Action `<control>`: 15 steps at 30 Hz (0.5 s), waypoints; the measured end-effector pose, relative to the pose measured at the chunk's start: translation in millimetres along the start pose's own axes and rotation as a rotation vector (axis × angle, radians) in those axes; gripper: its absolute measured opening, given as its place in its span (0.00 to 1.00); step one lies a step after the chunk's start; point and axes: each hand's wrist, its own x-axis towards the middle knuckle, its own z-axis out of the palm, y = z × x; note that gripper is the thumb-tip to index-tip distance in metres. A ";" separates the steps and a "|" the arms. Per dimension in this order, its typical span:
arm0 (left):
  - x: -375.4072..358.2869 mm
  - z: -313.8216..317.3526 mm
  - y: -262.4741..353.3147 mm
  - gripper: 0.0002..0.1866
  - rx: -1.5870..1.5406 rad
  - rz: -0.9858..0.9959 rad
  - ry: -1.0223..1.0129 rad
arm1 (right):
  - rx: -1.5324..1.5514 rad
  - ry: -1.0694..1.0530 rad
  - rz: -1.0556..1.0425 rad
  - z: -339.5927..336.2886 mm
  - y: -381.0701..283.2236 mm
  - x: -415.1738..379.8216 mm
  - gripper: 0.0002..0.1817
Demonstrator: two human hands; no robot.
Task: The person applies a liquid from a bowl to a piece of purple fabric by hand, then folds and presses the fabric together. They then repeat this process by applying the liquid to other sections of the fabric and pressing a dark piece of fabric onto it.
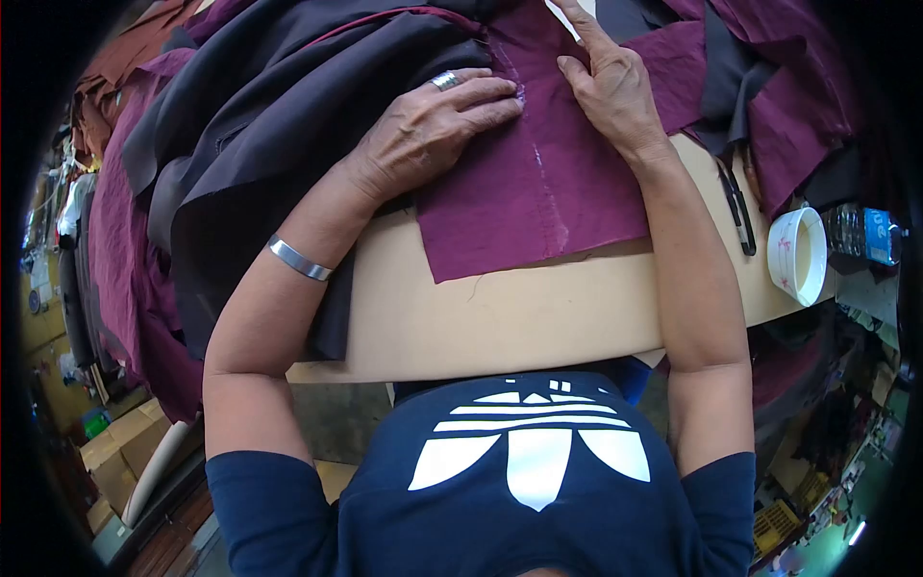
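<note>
A plum-coloured cloth panel [596, 207] lies flat across the table, with a broken whitish line running down its middle. My left hand [433, 125], wearing a ring and a metal bracelet, rests on the panel's left side with its fingertips at that line. Dark grey cloth [260, 154] is bunched under and beside the left wrist. Over the panel's right side, my right hand [613, 91] has its index finger stretched forward and its thumb apart. A small white patch [569, 17] shows beside that index finger, partly hidden by it.
To the right on the pale table [481, 332] are a black pen-like tool [738, 207], a white bowl [797, 257] and a plastic bottle [865, 234] with a blue label. More plum cloth [788, 87] lies at the far right. Cardboard boxes [120, 452] stand below left.
</note>
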 end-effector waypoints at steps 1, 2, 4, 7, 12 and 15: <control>-0.4 -0.6 0.1 0.20 -0.001 0.033 -0.007 | -0.006 -0.022 0.036 -1.1 -2.9 -0.4 0.33; -0.1 -2.0 0.0 0.19 -0.029 0.028 -0.005 | -0.013 -0.041 0.070 -1.9 -5.2 -0.1 0.33; 0.8 1.1 3.3 0.19 -0.055 -0.089 0.015 | -0.048 -0.080 0.111 -2.3 -3.7 -0.3 0.34; 1.0 2.6 2.2 0.19 -0.063 -0.088 0.076 | -0.274 -0.076 0.003 -4.7 -8.5 -4.5 0.39; 0.0 5.0 -1.0 0.19 -0.126 -0.071 0.099 | -0.487 -0.227 -0.041 0.7 -36.3 -9.4 0.51; -0.9 5.9 -0.6 0.19 -0.107 -0.088 0.081 | -0.493 -0.280 0.008 -2.4 -40.2 -8.5 0.52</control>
